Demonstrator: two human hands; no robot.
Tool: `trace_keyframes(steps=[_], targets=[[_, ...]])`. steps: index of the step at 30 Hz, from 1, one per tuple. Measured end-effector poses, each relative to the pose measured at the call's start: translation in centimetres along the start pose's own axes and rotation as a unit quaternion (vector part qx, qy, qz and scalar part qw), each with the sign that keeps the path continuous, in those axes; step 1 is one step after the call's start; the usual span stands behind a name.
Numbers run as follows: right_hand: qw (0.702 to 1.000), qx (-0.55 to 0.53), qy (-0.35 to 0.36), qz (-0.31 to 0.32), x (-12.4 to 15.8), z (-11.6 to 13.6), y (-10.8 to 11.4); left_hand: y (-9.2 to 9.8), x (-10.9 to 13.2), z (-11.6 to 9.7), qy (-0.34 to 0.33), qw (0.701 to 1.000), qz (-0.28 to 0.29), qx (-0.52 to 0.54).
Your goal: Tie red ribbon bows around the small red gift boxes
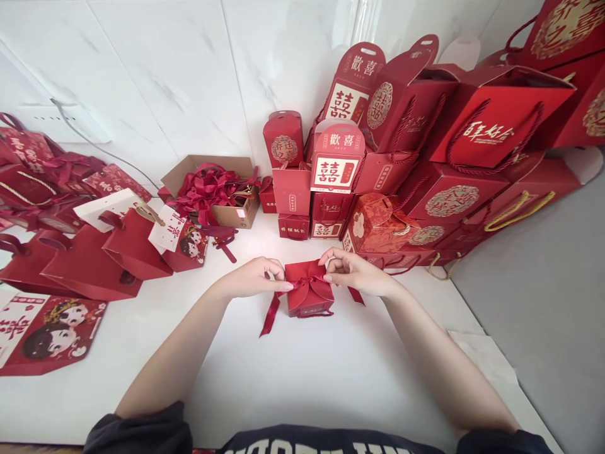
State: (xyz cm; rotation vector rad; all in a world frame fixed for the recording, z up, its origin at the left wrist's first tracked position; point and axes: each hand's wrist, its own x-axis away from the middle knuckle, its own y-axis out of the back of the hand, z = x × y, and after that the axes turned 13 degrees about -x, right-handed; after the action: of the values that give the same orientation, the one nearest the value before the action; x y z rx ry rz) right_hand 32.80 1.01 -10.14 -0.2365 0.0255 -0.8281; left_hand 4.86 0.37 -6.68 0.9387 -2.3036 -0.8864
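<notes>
Between our two hands sits a small red gift box (pixel 309 295) with petal-shaped top flaps, resting on the white desk (pixel 331 372). Our left hand (pixel 255 276) comes in from the left with its fingers pinched on the dark red ribbon (pixel 273 313) at the top of the box; one loose tail of that ribbon runs down toward us and to the left, lying on the desk. Our right hand (pixel 354 271) meets the box from the right, its thumb and fingers likewise pinched together on the ribbon at the top of the box, just beside the left fingertips. A shorter ribbon end shows below the right hand.

Beyond the hands, against the wall, stands a cluster of red boxes (pixel 335 167) with gold and white characters, and further right of the right hand are larger red bags with cord handles (pixel 491 126). Beyond the left hand is an open cardboard box of red ribbons (pixel 212 189). Well to the left of the left hand lie flat red paper bags (pixel 89 258) and a printed card with cartoon figures (pixel 51 331).
</notes>
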Motion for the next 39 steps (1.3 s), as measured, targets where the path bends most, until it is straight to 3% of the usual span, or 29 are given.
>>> trace_keyframes(steps=[6,17,25,30,36,39], targets=[[1.0,0.017,-0.005,0.022,0.4,0.3,0.8,0.4,-0.3,1.1,0.052,0.993,0.065,0.085],[0.995,0.097,-0.024,0.011,1.1,1.0,2.1,1.7,0.3,1.3,0.053,0.986,0.127,0.095],[0.987,0.078,-0.138,0.028,0.5,0.7,1.0,0.9,0.0,1.4,0.097,0.976,0.125,0.148],[0.99,0.101,-0.093,0.018,0.0,-0.2,1.0,1.2,0.0,1.8,0.088,0.981,0.111,0.132],[0.988,0.103,-0.111,0.019,0.0,-0.2,1.6,1.5,0.1,3.1,0.089,0.968,0.18,0.152],[0.988,0.096,-0.119,0.018,0.0,-0.2,1.6,1.7,0.3,3.2,0.055,0.967,0.201,0.146]])
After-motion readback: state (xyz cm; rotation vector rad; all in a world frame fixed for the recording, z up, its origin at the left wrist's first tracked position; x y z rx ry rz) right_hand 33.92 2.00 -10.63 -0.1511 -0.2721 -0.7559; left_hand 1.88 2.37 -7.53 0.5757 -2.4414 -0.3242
